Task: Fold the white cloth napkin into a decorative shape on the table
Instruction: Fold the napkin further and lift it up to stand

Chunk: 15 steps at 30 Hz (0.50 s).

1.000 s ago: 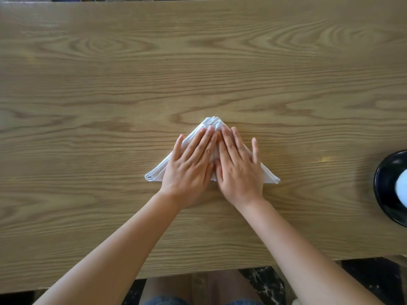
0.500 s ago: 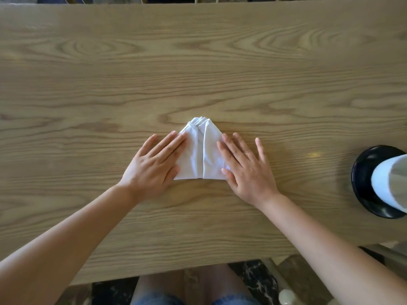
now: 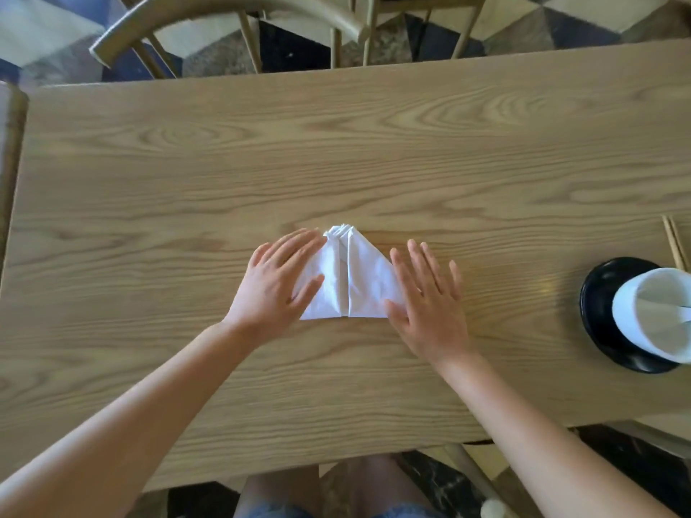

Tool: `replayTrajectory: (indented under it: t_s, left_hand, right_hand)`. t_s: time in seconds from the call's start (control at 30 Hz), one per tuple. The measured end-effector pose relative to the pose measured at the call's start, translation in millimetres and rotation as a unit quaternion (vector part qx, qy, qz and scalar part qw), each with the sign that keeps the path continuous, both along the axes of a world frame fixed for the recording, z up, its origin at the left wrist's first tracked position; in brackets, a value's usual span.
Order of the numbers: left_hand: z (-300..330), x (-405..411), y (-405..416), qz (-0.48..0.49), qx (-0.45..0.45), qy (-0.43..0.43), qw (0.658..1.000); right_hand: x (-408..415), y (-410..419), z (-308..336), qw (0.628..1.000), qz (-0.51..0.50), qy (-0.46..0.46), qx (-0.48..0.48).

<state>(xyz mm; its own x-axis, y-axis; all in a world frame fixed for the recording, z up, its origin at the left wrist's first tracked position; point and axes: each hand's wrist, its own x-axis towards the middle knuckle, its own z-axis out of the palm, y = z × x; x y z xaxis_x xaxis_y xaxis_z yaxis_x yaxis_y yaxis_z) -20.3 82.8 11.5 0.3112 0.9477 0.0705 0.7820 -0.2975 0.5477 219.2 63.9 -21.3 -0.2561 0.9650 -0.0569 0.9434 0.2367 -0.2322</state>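
While your two hands lie flat on the wooden worktop (image 3: 374,151), the white cloth napkin (image 3: 353,282) sits between them at the centre of the frame, a little below the middle. It is folded into a tall triangle with its straight base toward you and its point away from you, where several layered edges fan out at the tip. A vertical seam runs down its middle, where two flaps meet.

Your left hand (image 3: 278,284) is spread open, palm down, fingers pointing toward the upper right; it covers the napkin's left slope, with the thumb resting on the cloth. Its grip is loose and closes on nothing. Your right hand (image 3: 426,297) is likewise open and flat, fingers pointing up the frame, its thumb side touching the napkin's right edge near the lower right corner. It grasps nothing either.

At the right edge of the frame a black saucer (image 3: 602,315) stands on the worktop, well apart from the napkin, carrying a white cup (image 3: 643,319) with a white spoon (image 3: 673,312) in it. Just above it, a pair of wooden chopsticks (image 3: 675,243) lies near the edge. At the top of the frame a wooden chair (image 3: 224,9) stands behind the far side of the worktop, on a patterned floor.
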Motion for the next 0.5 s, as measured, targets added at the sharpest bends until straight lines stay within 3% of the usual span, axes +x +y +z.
replayTrajectory:
  t_s: [0.03,0.07,0.1,0.13,0.17,0.23,0.4,0.5]
  left_hand:
    - [13,7,7,0.058,-0.05,-0.097,0.992]
    - [24,14,17,0.112,-0.156,-0.205,0.96]
    - [31,19,29,0.148,-0.281,-0.285,0.904]
    - [36,23,40,0.162,-0.387,-0.311,0.853]
    - [39,26,49,0.156,-0.461,-0.302,0.82]
    - [39,30,64,0.124,-0.543,-0.259,0.789]
    - [24,35,91,0.084,-0.614,-0.16,0.769]
    - [18,36,105,0.08,-0.653,-0.124,0.743]
  right_hand:
    - [0,-4,1,0.999,-0.04,0.014,0.014]
    - [1,-9,1,0.996,-0.076,0.032,0.025]
    - [2,-12,1,0.992,-0.108,0.055,0.03]
    - [3,-15,2,0.987,-0.136,0.077,0.03]
    - [3,-17,3,0.982,-0.16,0.094,0.028]
    - [2,-20,4,0.973,-0.199,0.113,0.016]
    - [-3,-13,17,0.938,-0.309,0.134,-0.082]
    - [-2,-5,22,0.925,-0.324,0.14,-0.144]
